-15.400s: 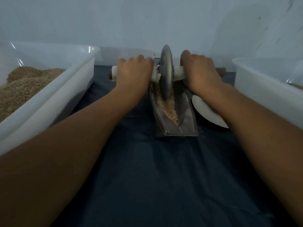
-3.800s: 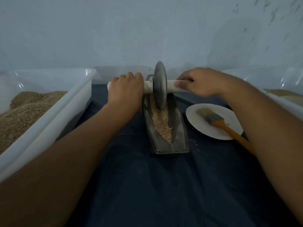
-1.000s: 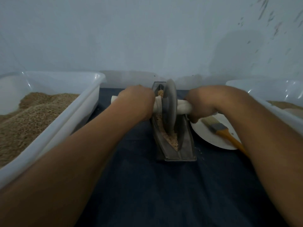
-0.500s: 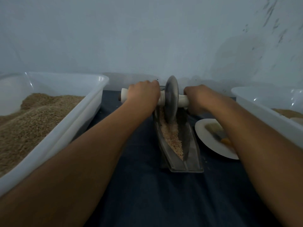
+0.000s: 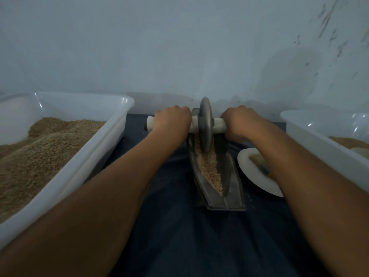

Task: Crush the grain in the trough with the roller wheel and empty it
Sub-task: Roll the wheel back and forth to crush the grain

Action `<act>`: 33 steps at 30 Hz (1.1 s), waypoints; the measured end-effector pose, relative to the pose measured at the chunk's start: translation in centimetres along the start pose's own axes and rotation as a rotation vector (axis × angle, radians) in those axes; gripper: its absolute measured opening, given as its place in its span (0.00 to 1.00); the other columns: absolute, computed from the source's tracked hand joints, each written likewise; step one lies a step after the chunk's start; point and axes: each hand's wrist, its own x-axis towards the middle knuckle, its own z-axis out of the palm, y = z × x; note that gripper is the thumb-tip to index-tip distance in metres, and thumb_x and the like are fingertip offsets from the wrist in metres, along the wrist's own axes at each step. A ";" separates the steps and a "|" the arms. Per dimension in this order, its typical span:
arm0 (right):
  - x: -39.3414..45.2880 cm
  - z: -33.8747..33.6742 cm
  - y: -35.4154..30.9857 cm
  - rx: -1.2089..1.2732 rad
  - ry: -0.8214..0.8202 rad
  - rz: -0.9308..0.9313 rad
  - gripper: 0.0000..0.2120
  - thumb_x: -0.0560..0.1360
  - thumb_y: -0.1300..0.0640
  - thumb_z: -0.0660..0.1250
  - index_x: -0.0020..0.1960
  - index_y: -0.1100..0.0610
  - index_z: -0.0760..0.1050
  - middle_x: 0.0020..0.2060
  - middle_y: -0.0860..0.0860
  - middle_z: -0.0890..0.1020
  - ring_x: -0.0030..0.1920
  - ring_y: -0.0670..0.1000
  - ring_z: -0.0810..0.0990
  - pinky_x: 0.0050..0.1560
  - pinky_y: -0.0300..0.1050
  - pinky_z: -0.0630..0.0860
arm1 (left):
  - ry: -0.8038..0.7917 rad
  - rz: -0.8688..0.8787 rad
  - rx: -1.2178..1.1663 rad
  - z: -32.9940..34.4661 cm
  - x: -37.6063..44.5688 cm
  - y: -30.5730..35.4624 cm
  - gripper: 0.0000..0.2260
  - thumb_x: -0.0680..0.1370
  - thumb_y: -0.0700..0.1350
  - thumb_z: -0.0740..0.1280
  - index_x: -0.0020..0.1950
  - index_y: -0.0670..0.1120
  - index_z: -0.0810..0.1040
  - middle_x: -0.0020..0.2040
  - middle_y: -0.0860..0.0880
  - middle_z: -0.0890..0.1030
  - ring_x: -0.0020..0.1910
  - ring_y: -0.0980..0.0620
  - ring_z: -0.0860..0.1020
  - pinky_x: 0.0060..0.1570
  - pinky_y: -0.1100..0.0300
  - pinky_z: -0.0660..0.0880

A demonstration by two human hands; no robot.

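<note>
The left hand is curled tight around the white handle on one side of the wheel, and the right hand is curled tight around the handle on the other side. The wheel stands on its edge in the far end of the trough, at about 12 o'clock, and its bottom sits down in the grain. The grain lies in a long strip down the middle of the trough, from under the wheel to the near tip at 6 o'clock. The trough rests on a dark blue cloth that covers the bench. At 9 o'clock from the trough is a big white tub heaped with brown grain. At 3 o'clock there is a white plate just beside the trough, with a brush lying on it, partly hidden behind the right arm. Past the plate is another white tub with a little grain in it.
</note>
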 end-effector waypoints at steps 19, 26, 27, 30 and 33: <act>-6.9 -4.5 -0.5 -0.115 -0.383 -0.118 0.10 0.69 0.48 0.76 0.48 0.52 0.83 0.38 0.47 0.83 0.38 0.47 0.82 0.31 0.39 0.71 | -0.398 0.068 0.146 -3.6 -4.9 1.1 0.18 0.68 0.45 0.76 0.34 0.46 0.65 0.33 0.49 0.70 0.29 0.53 0.68 0.26 0.60 0.66; -6.1 -3.5 -0.8 -0.140 -0.394 -0.103 0.08 0.71 0.50 0.75 0.46 0.53 0.82 0.38 0.47 0.83 0.36 0.46 0.79 0.32 0.40 0.71 | -0.282 0.045 0.032 -2.7 -4.7 1.1 0.14 0.72 0.40 0.71 0.34 0.45 0.66 0.34 0.48 0.69 0.31 0.50 0.69 0.38 0.55 0.71; -5.8 -3.2 -0.9 -0.152 -0.383 -0.098 0.09 0.71 0.50 0.74 0.47 0.54 0.82 0.39 0.49 0.83 0.37 0.48 0.80 0.34 0.41 0.73 | -0.253 0.042 0.013 -2.6 -4.6 1.0 0.14 0.73 0.39 0.70 0.34 0.45 0.65 0.35 0.48 0.69 0.33 0.50 0.69 0.40 0.54 0.71; -4.6 -2.3 -0.9 -0.168 -0.319 -0.088 0.12 0.71 0.50 0.74 0.52 0.54 0.81 0.46 0.52 0.83 0.44 0.53 0.82 0.45 0.46 0.79 | -0.205 0.034 -0.004 -2.0 -4.0 1.1 0.13 0.75 0.37 0.67 0.35 0.44 0.65 0.36 0.47 0.69 0.40 0.47 0.72 0.43 0.53 0.71; -3.8 -1.4 -0.6 -0.143 -0.214 -0.074 0.17 0.71 0.50 0.73 0.57 0.55 0.80 0.50 0.54 0.83 0.49 0.55 0.82 0.45 0.45 0.78 | -0.171 0.047 -0.027 -1.8 -3.5 1.0 0.03 0.76 0.37 0.66 0.48 0.41 0.73 0.45 0.45 0.74 0.48 0.44 0.76 0.45 0.51 0.72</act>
